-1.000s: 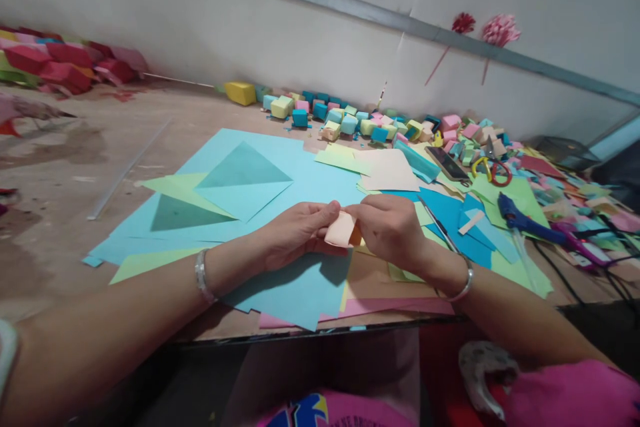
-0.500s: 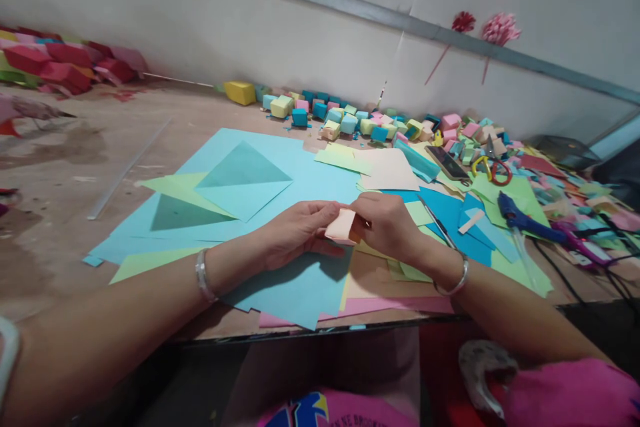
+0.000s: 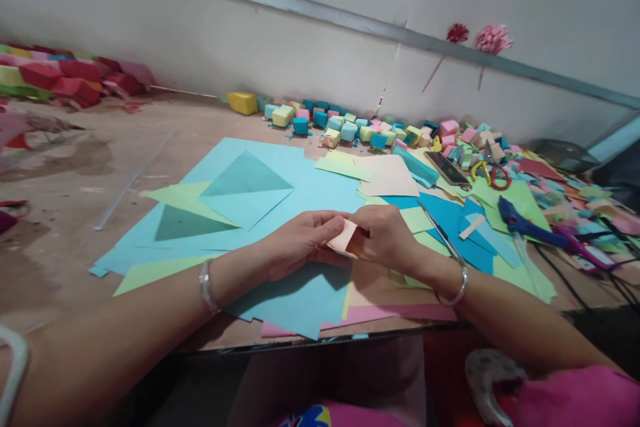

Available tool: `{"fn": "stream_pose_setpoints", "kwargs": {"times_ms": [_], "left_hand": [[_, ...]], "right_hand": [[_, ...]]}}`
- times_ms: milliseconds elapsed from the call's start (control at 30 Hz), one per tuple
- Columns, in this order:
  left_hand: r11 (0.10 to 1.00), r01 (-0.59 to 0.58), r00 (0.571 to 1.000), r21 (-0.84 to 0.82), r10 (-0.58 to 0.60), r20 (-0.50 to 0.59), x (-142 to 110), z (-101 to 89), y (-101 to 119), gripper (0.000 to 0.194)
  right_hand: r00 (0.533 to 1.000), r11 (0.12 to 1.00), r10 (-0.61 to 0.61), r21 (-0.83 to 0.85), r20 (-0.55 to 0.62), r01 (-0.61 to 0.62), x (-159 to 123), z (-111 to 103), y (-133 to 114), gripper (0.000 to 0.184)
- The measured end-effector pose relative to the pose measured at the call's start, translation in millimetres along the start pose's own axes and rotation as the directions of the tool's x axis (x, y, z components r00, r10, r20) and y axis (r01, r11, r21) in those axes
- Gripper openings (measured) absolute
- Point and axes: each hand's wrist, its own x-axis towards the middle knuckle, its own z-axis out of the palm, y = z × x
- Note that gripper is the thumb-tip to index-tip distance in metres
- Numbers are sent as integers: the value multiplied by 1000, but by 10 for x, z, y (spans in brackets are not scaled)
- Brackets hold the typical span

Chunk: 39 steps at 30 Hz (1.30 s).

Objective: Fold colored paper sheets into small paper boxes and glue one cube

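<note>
Between my hands is a small peach paper box [image 3: 344,239], held just above the table's front part. My left hand [image 3: 305,240] grips its left side, thumb on top and fingers beneath. On the right, my right hand [image 3: 383,233] is closed with its fingertips at the box's open end; the fingertips themselves are partly hidden. Under the hands lie light blue paper sheets [image 3: 280,293] and a peach sheet [image 3: 373,290]. A folded blue-green sheet [image 3: 245,190] and a light green sheet [image 3: 193,203] rest to the left.
Many small paper boxes [image 3: 349,130] line the wall. On the right are scissors [image 3: 491,173], a phone [image 3: 447,168], a pen [image 3: 440,230], a blue glue gun [image 3: 530,223] with cables and paper scraps. A clear strip [image 3: 133,183] and red paper shapes [image 3: 75,87] are at left.
The peach box has tilted slightly, and more of its open end shows near my right hand. The camera view has shifted a little; both hands keep their hold.
</note>
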Motion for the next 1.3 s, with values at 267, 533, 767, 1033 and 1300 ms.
{"fn": "stream_pose_setpoints", "kwargs": {"times_ms": [267, 533, 767, 1033, 1300], "left_hand": [[998, -50, 994, -43, 46, -94, 12, -6, 32, 32], [994, -8, 996, -112, -2, -89, 21, 1, 20, 27], [997, -40, 996, -62, 35, -86, 34, -32, 7, 35], [994, 0, 997, -105, -8, -73, 32, -51, -16, 31], [954, -186, 964, -233, 132, -229, 76, -86, 39, 20]], "right_hand": [[979, 989, 148, -12, 137, -148, 59, -45, -16, 16], [969, 968, 184, -204, 166, -149, 41, -44, 21, 16], [976, 971, 162, -198, 147, -131, 56, -77, 22, 20], [992, 956, 88, -286, 92, -58, 61, -57, -10, 31], [977, 994, -17, -106, -212, -6, 47, -65, 16, 36]]}}
